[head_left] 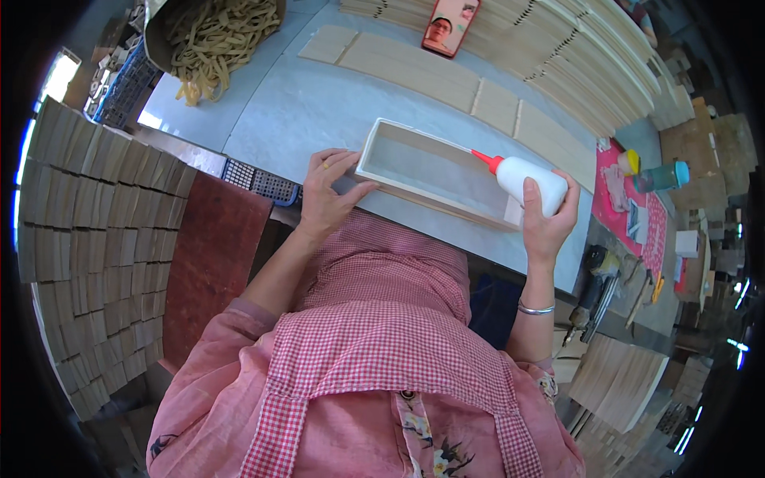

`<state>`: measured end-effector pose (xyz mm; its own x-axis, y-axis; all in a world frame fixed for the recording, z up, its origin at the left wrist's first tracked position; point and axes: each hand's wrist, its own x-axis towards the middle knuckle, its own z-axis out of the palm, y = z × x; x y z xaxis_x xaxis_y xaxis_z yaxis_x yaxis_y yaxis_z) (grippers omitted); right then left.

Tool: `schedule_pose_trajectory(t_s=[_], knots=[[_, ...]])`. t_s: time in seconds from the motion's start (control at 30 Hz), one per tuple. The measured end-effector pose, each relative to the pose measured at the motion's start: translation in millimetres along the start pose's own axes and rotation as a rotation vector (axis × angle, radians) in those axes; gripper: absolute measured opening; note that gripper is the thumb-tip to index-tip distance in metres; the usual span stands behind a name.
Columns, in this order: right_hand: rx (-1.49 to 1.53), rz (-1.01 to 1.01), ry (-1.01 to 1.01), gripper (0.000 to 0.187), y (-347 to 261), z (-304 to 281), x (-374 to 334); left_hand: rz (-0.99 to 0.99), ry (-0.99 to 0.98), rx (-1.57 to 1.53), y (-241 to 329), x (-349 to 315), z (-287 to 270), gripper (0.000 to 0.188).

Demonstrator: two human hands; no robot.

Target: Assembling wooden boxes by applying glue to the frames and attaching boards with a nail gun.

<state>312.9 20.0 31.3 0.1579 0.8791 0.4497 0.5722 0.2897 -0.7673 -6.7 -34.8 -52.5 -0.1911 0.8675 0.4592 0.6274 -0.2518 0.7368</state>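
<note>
A long rectangular wooden box frame (446,202) rests on the pale table at its near edge. White shows along the top of its left end and far side. My left hand (328,191), with a ring on one finger, grips the frame's left end between thumb and fingers. Closed around a white squeeze bottle (526,185) with a red nozzle, my right hand (550,223) is over the frame's right end. The bottle is tilted, its nozzle pointing left at the top of the far side. Whether the tip touches the wood I cannot tell.
Thin wooden boards (422,72) lie in a row beyond the frame. Stacked boards (590,64) and a phone (450,28) stand at the back. A container of tan strips (223,40) is far left; piled wood blocks (96,239) stand left. A power tool (594,275) is right.
</note>
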Motion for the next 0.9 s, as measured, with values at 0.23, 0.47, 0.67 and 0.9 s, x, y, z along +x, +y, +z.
schedule_pose_trajectory(t_s=[0.23, 0.47, 0.67, 0.9], knots=[[-0.071, 0.059, 0.072, 0.045, 17.5, -36.6, -2.2, -0.015, 0.005, 0.016, -2.2, -0.4, 2.5, 0.051], [-0.140, 0.068, 0.133, 0.044, 32.6, -64.7, -3.1, 0.005, 0.005, 0.008, -1.3, -0.3, 1.7, 0.051], [-0.161, 0.093, 0.170, 0.043, 36.6, -75.5, -8.0, -0.004, -0.006, 0.023, -0.3, -1.2, 2.3, 0.050], [-0.166, 0.139, 0.150, 0.044, 30.4, -93.5, -24.9, -0.039, -0.003, 0.000, 5.5, -0.6, 2.7, 0.049]])
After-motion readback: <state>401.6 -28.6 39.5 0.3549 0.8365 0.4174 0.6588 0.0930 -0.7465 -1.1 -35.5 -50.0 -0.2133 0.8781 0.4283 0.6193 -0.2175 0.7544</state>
